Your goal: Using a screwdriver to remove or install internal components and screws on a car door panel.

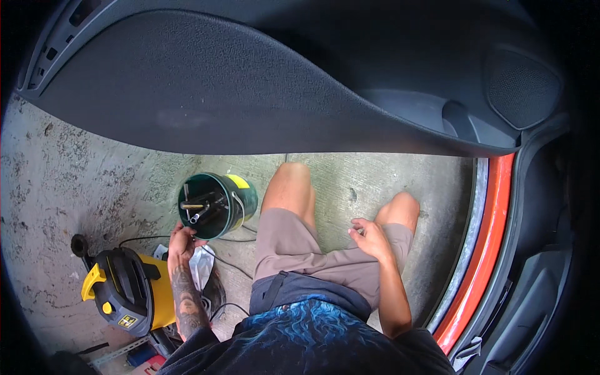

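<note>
A dark green bucket (249,201) stands on the concrete at my left, with a wire handle and a yellow label on its side. Inside it lie several tools (201,209), among them one with a light tan handle and one with a shiny metal tube end; their exact kinds are hard to make out. My left hand (184,242) is at the bucket's near left rim, its fingers closed there and partly hidden. Over my right thigh hovers my right hand (370,239), empty, the fingers loosely bent and the thumb apart.
A dark car door panel (250,94) spans the space ahead, its speaker grille (524,87) at the right. The orange door sill (481,250) curves along my right. Left of me stands a yellow and black shop vacuum (128,290); a cable (228,264) crosses the floor beside it.
</note>
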Tool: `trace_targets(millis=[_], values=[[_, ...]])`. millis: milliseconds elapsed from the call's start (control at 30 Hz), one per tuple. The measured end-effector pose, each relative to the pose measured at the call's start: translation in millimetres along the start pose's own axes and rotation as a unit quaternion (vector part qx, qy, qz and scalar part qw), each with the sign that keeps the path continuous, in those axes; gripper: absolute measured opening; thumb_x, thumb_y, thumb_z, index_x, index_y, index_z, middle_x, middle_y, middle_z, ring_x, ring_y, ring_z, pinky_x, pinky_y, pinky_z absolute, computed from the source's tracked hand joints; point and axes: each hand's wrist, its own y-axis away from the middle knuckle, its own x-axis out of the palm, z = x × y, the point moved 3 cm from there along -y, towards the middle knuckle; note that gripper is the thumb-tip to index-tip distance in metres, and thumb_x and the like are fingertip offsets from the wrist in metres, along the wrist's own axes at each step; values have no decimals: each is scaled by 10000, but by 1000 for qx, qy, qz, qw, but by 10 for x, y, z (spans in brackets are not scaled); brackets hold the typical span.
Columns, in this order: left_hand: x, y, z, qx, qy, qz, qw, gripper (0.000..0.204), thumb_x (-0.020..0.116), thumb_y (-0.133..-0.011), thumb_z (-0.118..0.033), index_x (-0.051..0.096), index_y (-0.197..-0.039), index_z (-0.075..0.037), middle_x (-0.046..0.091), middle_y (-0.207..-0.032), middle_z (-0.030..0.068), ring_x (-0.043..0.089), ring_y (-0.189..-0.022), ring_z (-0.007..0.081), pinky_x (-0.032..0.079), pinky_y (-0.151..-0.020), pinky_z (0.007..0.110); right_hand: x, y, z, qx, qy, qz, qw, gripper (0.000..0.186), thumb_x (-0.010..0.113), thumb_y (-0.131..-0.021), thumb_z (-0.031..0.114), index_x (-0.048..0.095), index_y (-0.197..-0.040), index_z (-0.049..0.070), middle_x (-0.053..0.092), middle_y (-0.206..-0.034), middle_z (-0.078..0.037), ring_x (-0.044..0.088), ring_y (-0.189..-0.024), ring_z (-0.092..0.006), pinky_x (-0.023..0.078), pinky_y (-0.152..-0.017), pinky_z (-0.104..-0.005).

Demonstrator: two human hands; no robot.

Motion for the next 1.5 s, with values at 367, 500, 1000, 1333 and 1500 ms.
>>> trace_targets(millis=[367, 500, 1000, 1333, 1500], values=[[854, 910, -824, 119, -22, 73, 990, 596, 398, -697, 129, 506, -1278, 48, 661, -1081, 188, 713, -769, 303, 644, -581, 423, -41, 78, -142, 50, -44, -57, 996, 388, 685, -848, 240, 647, -1140, -12, 714, -946, -197, 693, -769, -290, 539, -728, -378], [1106, 1130, -967, 100, -49, 126, 986, 606, 419, -680, 128, 511, -1273, 45, 676, -1032, 163, 711, -769, 281, 642, -606, 419, -7, 103, -184, 51, -52, -64, 995, 389, 681, -856, 241, 648, -1147, -15, 714, -970, -198, 687, -776, -272, 538, -741, -371], [2664, 29, 692, -79, -53, 161, 982, 615, 417, -807, 117, 373, -1406, -18, 606, -1117, 201, 679, -786, 312, 632, -504, 372, -633, -89, 1124, -93, -335, -113, 931, 200, 532, -952, -1, 613, -1116, -83, 700, -973, -133, 678, -857, -168, 553, -752, -277], [3199, 231, 1851, -41, 76, 44, 995, 640, 448, -823, 91, 335, -1432, -73, 607, -1079, 129, 646, -744, 232, 588, -486, 345, 344, -1552, 358, 268, 94, 17, 959, 513, 508, -941, 426, 623, -1203, 1, 557, -1276, -279, 534, -1226, -368, 435, -1012, -443], [3170, 316, 2215, 83, 24, 93, 992, 828, 478, -789, 96, 192, -1536, -117, 460, -1378, 169, 593, -1040, 286, 533, -804, 387, 798, -1692, -144, 325, 239, 145, 904, 666, 494, -894, 247, 331, -1443, -94, 288, -1537, -246, 366, -1400, -323, 322, -1135, -398]])
